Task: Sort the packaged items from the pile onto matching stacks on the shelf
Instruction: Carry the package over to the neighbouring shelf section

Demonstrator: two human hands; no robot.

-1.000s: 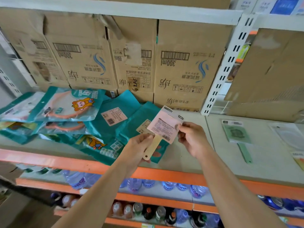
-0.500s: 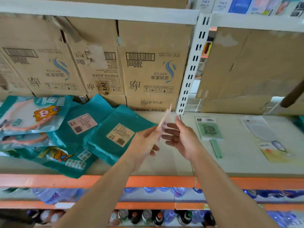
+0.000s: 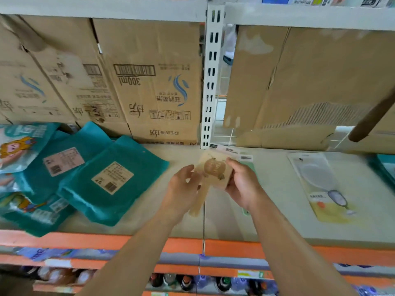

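A packaged wooden paddle (image 3: 214, 169), tan with a round printed motif, is held above the shelf (image 3: 277, 221) beside the upright post (image 3: 210, 82). Its right edge is gripped by the right hand (image 3: 243, 184); its left edge seems pinched by the left hand (image 3: 183, 189), though blurred. At least four teal pouches (image 3: 111, 180) are piled leftward, and two flat packs (image 3: 320, 184) lie rightward. Edge-on before, its front is now shown.

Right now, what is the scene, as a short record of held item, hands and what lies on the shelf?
held item: packaged wooden paddle, handle pointing down
right hand: grips its right edge
left hand: at its left edge by the handle; grip blurred
left on shelf: pile of teal pouches
right on shelf: white pack lying flat
under right hand: green pack, mostly hidden
behind: cardboard boxes
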